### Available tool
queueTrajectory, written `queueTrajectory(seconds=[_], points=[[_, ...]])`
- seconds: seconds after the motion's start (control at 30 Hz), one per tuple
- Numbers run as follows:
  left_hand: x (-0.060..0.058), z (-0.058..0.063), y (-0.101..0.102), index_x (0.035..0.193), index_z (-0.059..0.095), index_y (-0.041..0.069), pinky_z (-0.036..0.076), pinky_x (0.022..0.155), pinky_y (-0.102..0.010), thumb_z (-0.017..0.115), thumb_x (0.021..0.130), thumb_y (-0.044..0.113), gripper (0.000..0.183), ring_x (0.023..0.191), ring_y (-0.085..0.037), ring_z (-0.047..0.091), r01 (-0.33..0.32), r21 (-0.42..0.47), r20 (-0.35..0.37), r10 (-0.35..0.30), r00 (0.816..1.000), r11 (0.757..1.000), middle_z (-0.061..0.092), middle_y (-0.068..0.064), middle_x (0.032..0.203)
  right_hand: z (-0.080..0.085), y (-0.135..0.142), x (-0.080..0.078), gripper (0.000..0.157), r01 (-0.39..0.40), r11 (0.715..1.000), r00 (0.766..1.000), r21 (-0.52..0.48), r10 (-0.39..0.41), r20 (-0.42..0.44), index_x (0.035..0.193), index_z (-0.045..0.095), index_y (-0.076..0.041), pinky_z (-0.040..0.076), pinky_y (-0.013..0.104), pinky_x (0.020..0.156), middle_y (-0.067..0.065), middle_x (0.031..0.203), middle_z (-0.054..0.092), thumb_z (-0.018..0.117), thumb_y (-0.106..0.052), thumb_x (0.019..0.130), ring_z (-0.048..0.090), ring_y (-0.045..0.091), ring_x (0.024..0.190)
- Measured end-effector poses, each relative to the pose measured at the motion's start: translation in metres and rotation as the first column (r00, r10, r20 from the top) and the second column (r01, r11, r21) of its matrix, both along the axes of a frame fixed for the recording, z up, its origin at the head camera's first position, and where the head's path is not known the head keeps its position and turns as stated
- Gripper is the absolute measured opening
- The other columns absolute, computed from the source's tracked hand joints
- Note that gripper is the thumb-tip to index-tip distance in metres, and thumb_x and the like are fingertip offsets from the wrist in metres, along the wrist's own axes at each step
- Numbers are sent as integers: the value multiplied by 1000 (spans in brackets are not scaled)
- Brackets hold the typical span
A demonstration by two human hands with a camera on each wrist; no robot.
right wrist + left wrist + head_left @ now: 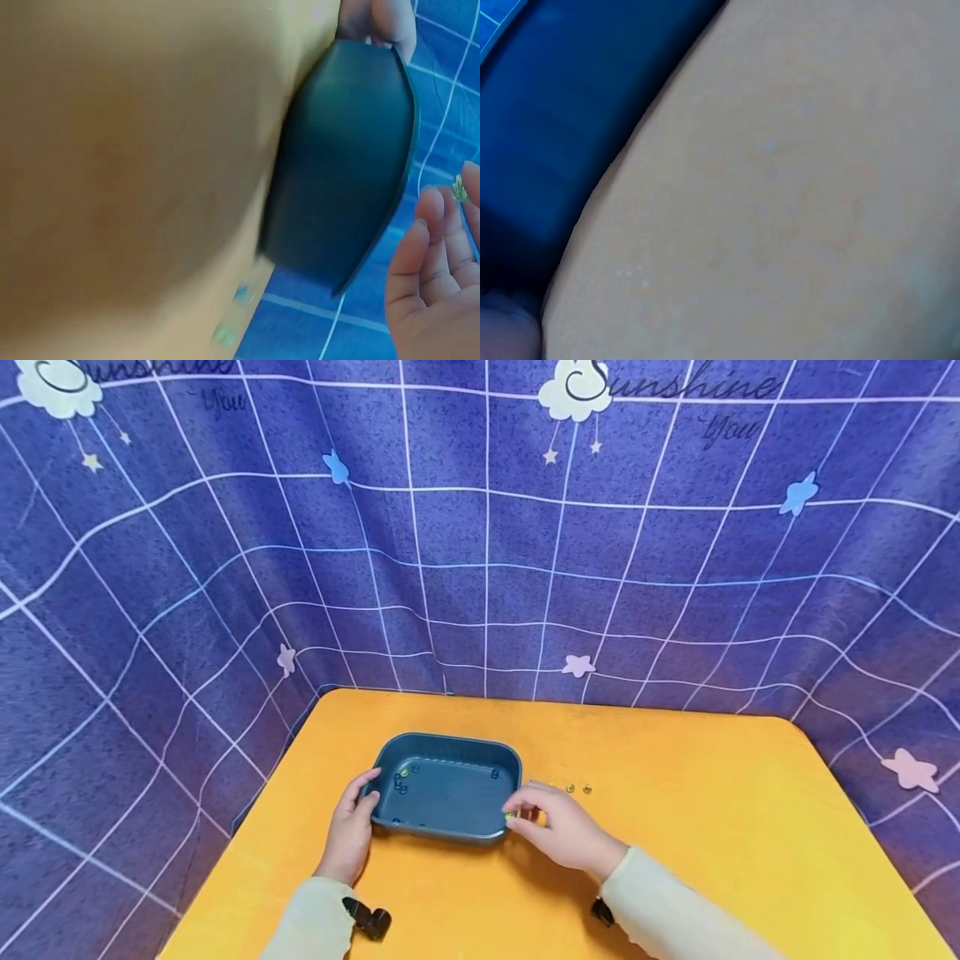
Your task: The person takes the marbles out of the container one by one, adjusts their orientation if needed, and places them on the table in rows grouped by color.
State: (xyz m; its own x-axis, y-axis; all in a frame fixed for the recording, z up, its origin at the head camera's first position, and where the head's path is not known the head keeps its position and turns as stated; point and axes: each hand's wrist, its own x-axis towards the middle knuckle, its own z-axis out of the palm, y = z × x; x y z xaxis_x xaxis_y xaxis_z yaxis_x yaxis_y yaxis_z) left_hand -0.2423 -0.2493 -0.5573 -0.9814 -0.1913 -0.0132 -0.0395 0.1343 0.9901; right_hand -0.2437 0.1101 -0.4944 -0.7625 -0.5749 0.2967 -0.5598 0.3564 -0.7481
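A dark blue-green rectangular tub (450,797) sits on the table, with several blue marbles and a yellow-green marble (404,772) inside, mostly toward its left end. My left hand (348,831) grips the tub's left wall, the thumb on the rim. Skin fills most of the left wrist view, beside a strip of tub wall (570,112). At the tub's front right corner, my right hand (562,827) pinches a yellow-green marble (459,187) between thumb and fingertips. The tub hides part of the marbles along its front wall.
Right of the tub, beyond my right hand, a few small marbles (587,789) lie in a row on the yellow tabletop (675,827). A blue curtain (480,527) with white grid lines stands behind the table and along both sides.
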Motion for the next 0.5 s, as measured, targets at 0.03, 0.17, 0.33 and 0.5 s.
queueTrajectory(seconds=[0.03,0.17,0.33,0.5], points=[[0,0,1,152,49,21,12,125,-46,44,112,19,40,156,-20,11,2,0,-1,-2,1000,1000,24,-4,168,-1,8,2,14,12,1000,1000,-2,-12,0,110,71,-25,55,33,77,-15,96,62,71,-16,99,58,9,86],[-1,1,2,152,48,20,12,125,-46,44,112,18,41,156,-20,11,8,-3,1,-8,1000,1000,24,-5,168,-5,38,6,19,65,998,998,-22,-65,4,108,71,-24,54,31,75,-12,96,65,74,-10,96,59,10,84],[1,1,0,154,46,22,10,125,-48,42,112,20,42,156,-22,9,11,-23,21,-11,1000,1000,21,-4,169,-9,70,3,23,139,990,990,-16,-140,-22,106,70,-24,53,29,73,-8,96,66,74,-5,94,59,9,82],[0,1,0,154,47,22,11,125,-48,43,112,21,42,156,-22,10,11,-27,16,-11,1000,1000,23,-4,169,-9,93,-1,24,212,977,976,-10,-212,-56,106,71,-21,53,29,73,-9,97,66,75,-2,93,59,9,81]])
